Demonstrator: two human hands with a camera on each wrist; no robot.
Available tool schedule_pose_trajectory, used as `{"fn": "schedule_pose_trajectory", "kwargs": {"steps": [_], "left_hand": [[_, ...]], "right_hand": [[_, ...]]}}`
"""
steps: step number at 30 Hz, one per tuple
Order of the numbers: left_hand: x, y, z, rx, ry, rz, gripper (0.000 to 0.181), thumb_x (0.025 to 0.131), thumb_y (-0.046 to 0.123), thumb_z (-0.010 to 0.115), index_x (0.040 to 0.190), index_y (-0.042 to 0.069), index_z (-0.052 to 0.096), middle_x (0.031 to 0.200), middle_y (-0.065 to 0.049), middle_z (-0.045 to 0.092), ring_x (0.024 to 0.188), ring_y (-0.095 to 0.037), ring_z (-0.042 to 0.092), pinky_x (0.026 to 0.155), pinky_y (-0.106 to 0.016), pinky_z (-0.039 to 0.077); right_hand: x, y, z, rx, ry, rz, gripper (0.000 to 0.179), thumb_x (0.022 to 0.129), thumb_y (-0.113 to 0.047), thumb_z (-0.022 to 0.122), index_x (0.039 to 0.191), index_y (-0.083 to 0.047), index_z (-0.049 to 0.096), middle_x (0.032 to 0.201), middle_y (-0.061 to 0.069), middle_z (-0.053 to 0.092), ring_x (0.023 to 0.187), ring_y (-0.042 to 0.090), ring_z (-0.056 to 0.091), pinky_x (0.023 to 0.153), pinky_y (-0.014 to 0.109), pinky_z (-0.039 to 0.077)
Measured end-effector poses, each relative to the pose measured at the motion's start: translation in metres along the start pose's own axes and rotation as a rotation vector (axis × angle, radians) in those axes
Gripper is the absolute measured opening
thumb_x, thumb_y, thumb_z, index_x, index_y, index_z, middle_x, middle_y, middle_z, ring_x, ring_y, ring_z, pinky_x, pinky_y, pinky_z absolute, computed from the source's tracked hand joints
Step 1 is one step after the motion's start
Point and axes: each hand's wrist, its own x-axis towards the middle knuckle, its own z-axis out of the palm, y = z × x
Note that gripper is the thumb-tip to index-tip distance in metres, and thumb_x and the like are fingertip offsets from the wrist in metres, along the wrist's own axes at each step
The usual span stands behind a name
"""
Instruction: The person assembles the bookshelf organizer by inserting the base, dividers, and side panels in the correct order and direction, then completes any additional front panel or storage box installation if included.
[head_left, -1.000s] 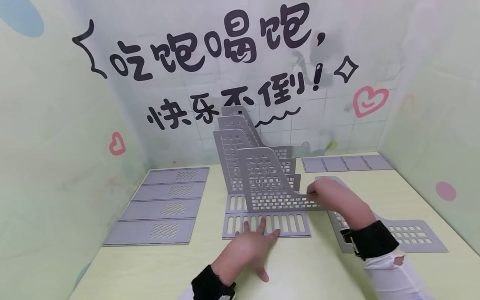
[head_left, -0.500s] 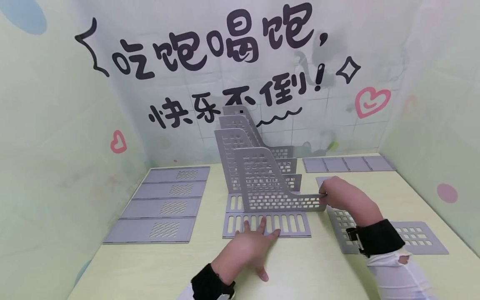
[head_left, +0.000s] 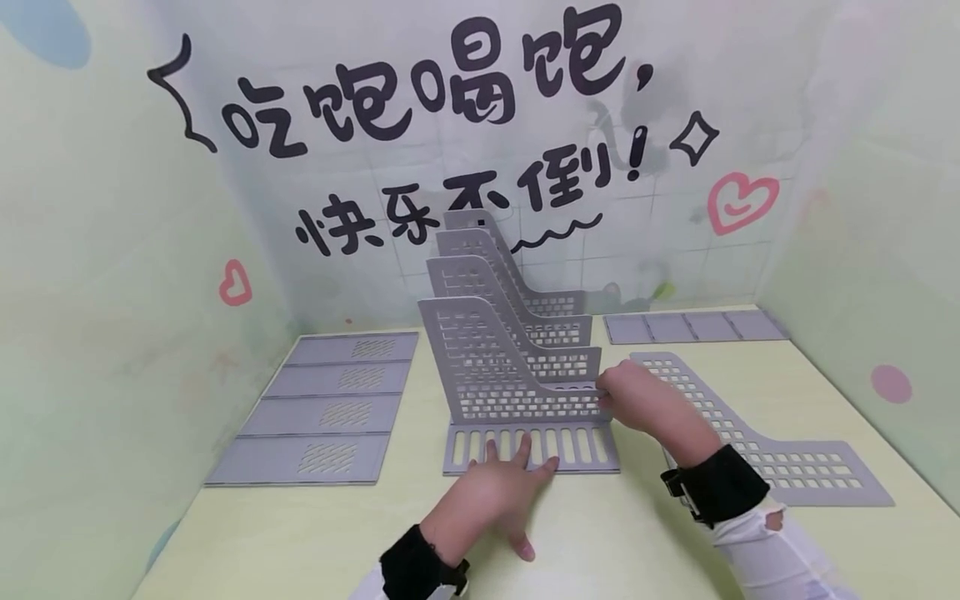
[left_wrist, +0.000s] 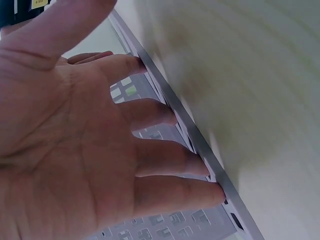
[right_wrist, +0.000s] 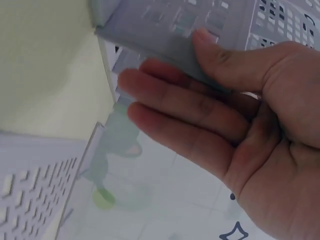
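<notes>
In the head view, a grey slotted base plate (head_left: 451,450) lies mid-table, bearing a row of several upright perforated file-rack side panels. My left hand (head_left: 498,496) is spread, its fingertips pressing the plate's near edge. The left wrist view shows those straight fingers along the plate's rim (left_wrist: 192,125). With thumb and fingers, my right hand (head_left: 656,412) pinches the low right end of the nearest side panel (head_left: 487,367), which stands upright on the plate behind the left fingers. In the right wrist view, the thumb lies on the panel's face (right_wrist: 145,30), the fingers beneath its edge.
Another perforated side panel (head_left: 795,467) lies flat at the right, beside the right forearm. Several grey panels with slanted slots (head_left: 277,458) lie in a column at the left. A row of plain grey strips (head_left: 693,327) lies at the back right, near the printed wall.
The nearest side panel has moved left with my right hand, after a slight shift right, and now lines up with the panels behind it. My left hand stays on the plate.
</notes>
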Motion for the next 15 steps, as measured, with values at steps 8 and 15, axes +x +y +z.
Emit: {"fn": "schedule_pose_trajectory", "kwargs": {"steps": [8,15], "left_hand": [[-0.0016,-0.0012,-0.0056,0.018,-0.017,0.018,0.127,0.063,0.052,0.098,0.168,0.045,0.027,0.181,-0.011,0.012,0.158,-0.060,0.021,0.119,-0.074,0.039],[-0.0004,-0.0015,-0.0056,0.016,-0.036,0.021,0.126,0.064,0.053,0.097,0.167,0.047,0.026,0.181,-0.010,0.011,0.158,-0.061,0.020,0.113,-0.077,0.043]], "right_hand": [[0.0023,-0.0017,-0.0021,0.090,-0.002,0.040,0.008,0.085,0.003,0.076,0.089,-0.002,0.081,0.079,0.004,0.075,0.065,0.012,0.052,0.063,0.027,0.047],[0.0024,-0.0031,-0.0042,0.141,-0.051,0.087,0.023,0.085,0.003,0.072,0.105,0.002,0.082,0.100,0.013,0.081,0.078,0.016,0.063,0.071,0.032,0.054]]}}
